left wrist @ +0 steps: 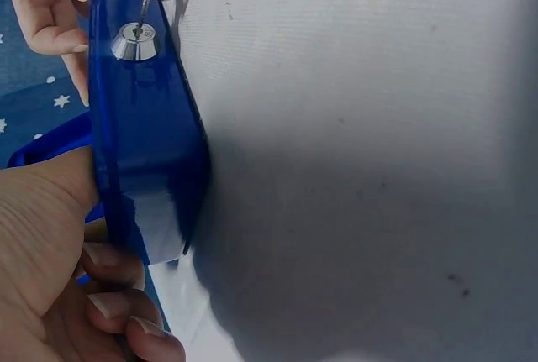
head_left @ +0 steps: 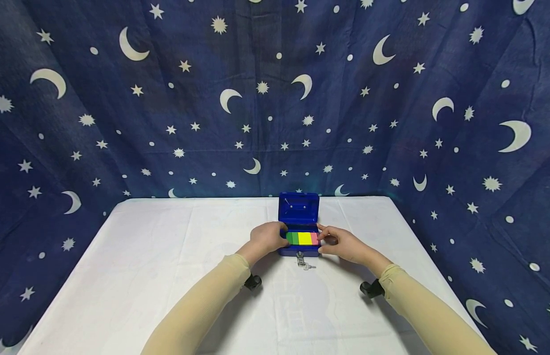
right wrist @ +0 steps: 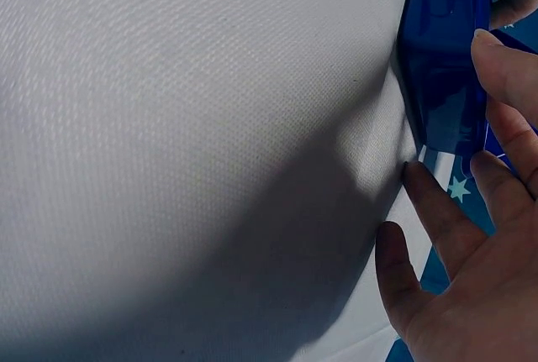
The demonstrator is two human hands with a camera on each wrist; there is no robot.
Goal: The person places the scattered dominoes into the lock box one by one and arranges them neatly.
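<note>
A small blue cash box (head_left: 299, 252) stands on the table with its lid (head_left: 298, 208) raised at the back. Inside lies a row of coloured strips (head_left: 304, 238), green, yellow and pink, their exact kind unclear. My left hand (head_left: 268, 236) holds the box's left end, its thumb over the rim and the other fingers curled outside, as the left wrist view shows. At the right end is my right hand (head_left: 346, 244), thumb at the front rim, one fingertip by the pink strip, the outer fingers spread (right wrist: 441, 223). A silver lock (left wrist: 135, 42) on the front has a key in it.
Further keys (head_left: 307, 266) hang from the lock on a ring, down at the cloth. The white cloth-covered table (head_left: 177, 246) stretches around the box. A dark blue curtain (head_left: 275, 123) with moons and stars closes the back and sides.
</note>
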